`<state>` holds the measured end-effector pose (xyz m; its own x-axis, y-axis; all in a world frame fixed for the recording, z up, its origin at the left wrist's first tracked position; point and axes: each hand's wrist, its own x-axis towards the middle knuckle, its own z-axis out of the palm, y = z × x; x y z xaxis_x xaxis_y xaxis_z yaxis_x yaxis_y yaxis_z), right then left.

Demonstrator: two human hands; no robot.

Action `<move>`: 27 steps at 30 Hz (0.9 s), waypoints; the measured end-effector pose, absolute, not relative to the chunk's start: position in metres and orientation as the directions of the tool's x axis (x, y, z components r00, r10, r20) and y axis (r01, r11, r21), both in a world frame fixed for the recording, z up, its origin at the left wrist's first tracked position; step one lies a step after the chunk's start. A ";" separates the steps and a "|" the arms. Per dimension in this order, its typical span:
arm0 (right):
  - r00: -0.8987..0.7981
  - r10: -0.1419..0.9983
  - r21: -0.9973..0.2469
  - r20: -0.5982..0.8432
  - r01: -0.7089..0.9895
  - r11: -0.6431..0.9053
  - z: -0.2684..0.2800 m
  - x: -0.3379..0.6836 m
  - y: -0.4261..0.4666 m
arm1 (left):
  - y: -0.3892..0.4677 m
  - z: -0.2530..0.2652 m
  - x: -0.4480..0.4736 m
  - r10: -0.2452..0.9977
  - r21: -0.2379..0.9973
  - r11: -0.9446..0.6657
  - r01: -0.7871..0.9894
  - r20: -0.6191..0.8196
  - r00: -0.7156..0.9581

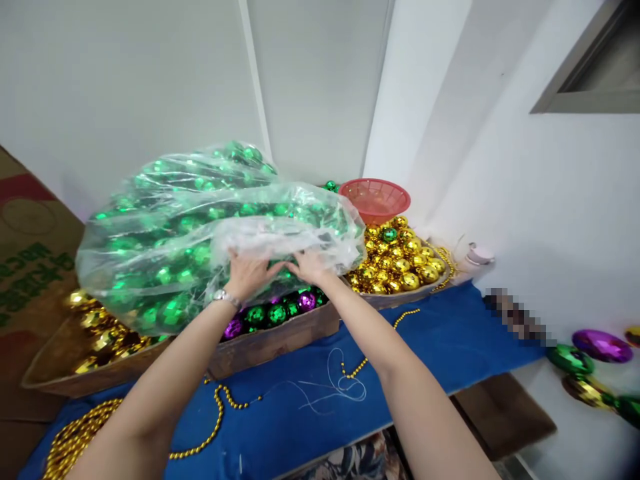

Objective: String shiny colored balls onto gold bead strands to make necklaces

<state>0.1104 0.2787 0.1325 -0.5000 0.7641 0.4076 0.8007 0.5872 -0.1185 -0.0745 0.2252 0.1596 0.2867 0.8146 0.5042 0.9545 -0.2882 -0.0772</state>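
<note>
A large clear plastic bag (pixel 165 233) full of shiny green balls lies across cardboard boxes, its gathered edge facing me. My left hand (pixel 250 272), with a metal watch (pixel 227 298) on the wrist, grips the bunched plastic. Close by on the right, my right hand (pixel 311 265) holds the same crumpled edge. Both thumbs point toward each other, and the plastic partly hides the fingertips. Directly below the hands, a cardboard box (pixel 280 343) holds green balls (pixel 277 313) and purple balls (pixel 306 301).
Gold balls fill a box (pixel 400 293) on the right, beside a red plastic basket (pixel 375 197). More gold balls (pixel 100 333) sit at left. Gold bead strings (pixel 83 433) and thin clear line (pixel 333 393) lie on the blue cloth (pixel 430 340). Large ornaments (pixel 603 345) appear far right.
</note>
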 end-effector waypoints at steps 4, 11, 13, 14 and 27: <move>-0.544 0.678 -0.037 0.494 0.766 0.642 0.123 0.125 0.248 | 0.271 0.159 -0.085 0.889 -0.026 -0.247 0.969 0.391 0.237; -0.767 0.388 -0.084 0.512 0.405 0.911 0.155 0.143 0.167 | 0.283 0.149 -0.089 0.873 -0.008 -0.264 0.965 0.422 0.242; -0.577 0.450 -0.141 0.681 0.500 0.855 0.170 0.148 0.165 | 0.283 0.147 -0.090 0.870 -0.006 -0.258 0.966 0.434 0.235; -0.461 0.496 -0.186 0.736 0.567 0.802 0.176 0.150 0.170 | 0.282 0.146 -0.090 0.867 -0.008 -0.256 0.967 0.440 0.234; -0.426 0.852 -0.072 0.304 0.881 0.467 0.127 0.119 0.263 | 0.232 0.148 -0.089 0.653 -0.191 -0.526 0.828 0.533 0.538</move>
